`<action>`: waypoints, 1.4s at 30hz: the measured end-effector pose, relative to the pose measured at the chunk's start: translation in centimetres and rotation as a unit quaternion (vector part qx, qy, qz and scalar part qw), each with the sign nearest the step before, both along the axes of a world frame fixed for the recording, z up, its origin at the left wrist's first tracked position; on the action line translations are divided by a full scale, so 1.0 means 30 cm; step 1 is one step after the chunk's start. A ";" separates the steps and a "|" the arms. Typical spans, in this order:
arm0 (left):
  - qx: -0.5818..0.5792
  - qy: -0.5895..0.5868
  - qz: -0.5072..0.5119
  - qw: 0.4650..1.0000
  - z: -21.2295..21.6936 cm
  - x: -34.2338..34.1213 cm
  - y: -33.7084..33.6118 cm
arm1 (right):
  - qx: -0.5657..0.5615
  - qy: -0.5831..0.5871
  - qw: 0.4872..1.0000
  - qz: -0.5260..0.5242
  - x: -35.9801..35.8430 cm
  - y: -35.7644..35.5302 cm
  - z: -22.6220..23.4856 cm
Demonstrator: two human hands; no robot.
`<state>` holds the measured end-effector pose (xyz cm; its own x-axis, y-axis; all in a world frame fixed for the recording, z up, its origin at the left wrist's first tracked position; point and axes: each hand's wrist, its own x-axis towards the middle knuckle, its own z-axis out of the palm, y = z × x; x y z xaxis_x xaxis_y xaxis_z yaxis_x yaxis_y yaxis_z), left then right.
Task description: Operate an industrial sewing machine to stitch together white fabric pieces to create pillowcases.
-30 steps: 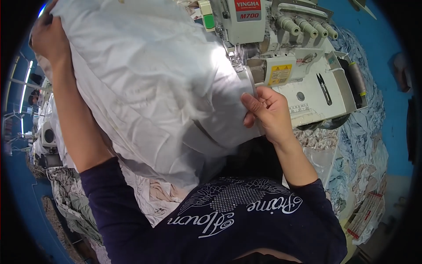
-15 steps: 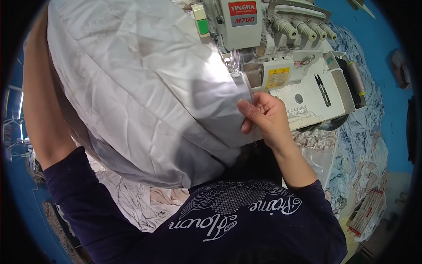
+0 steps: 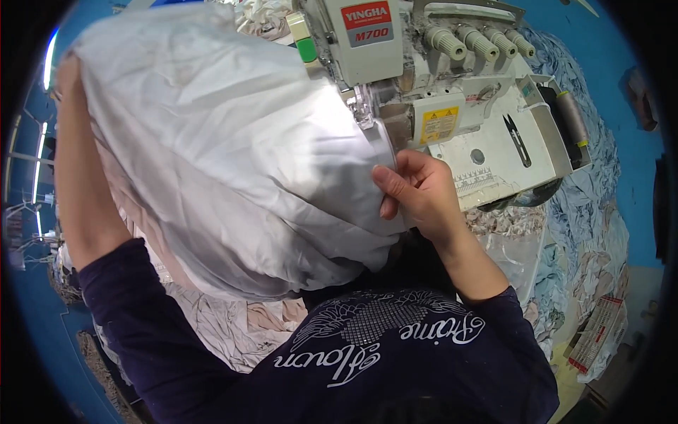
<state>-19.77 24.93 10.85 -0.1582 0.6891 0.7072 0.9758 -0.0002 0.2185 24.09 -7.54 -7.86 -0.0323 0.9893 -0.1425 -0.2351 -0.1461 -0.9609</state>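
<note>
A large white cloth (image 3: 212, 127) spreads in loose folds across the left and middle. Its right edge lies at the presser foot (image 3: 363, 113) of an overlock sewing machine (image 3: 364, 53), under a bright lamp spot. Just below the foot, my right hand (image 3: 422, 189) pinches that edge between thumb and fingers. At the far left, my left hand (image 3: 68, 74) is at the cloth's outer edge, with its arm stretched up along the side. The fingers there are blurred and partly hidden by the cloth, so their grip is unclear.
Thread snips (image 3: 517, 140) lie on the machine's white bed, beside a tray holding a thread cone (image 3: 571, 116). Tension knobs (image 3: 480, 42) line the machine's top right. Heaped pale blue fabric (image 3: 586, 191) fills the right side, and crumpled pale cloth (image 3: 219, 321) lies near my left sleeve.
The cloth's far left part has shifted and flattened, and my left hand has come into view at its edge. My right hand keeps its pinch. The whole view has moved slightly.
</note>
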 end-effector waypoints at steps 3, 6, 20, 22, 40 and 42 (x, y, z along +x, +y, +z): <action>-0.209 0.067 0.081 0.972 -0.091 -0.254 -0.229 | 0.014 0.069 0.994 0.079 -0.074 -0.022 0.024; -0.270 0.035 -0.282 0.920 -0.462 0.361 -0.732 | 0.004 0.045 0.998 0.031 -0.004 -0.009 -0.001; 0.003 -0.508 -0.192 0.840 -0.583 0.451 -1.134 | 0.026 0.034 0.999 0.028 -0.039 -0.022 -0.009; 0.050 -0.461 -0.198 0.864 -0.544 0.415 -1.073 | 0.028 0.029 0.999 0.035 -0.033 -0.022 0.000; 0.239 -0.267 -0.237 0.903 -0.276 0.370 -0.593 | 0.032 0.029 0.999 0.022 -0.036 -0.025 0.003; 0.233 -0.194 -0.180 0.936 -0.249 0.367 -0.550 | 0.028 0.032 0.999 0.027 -0.035 -0.024 0.004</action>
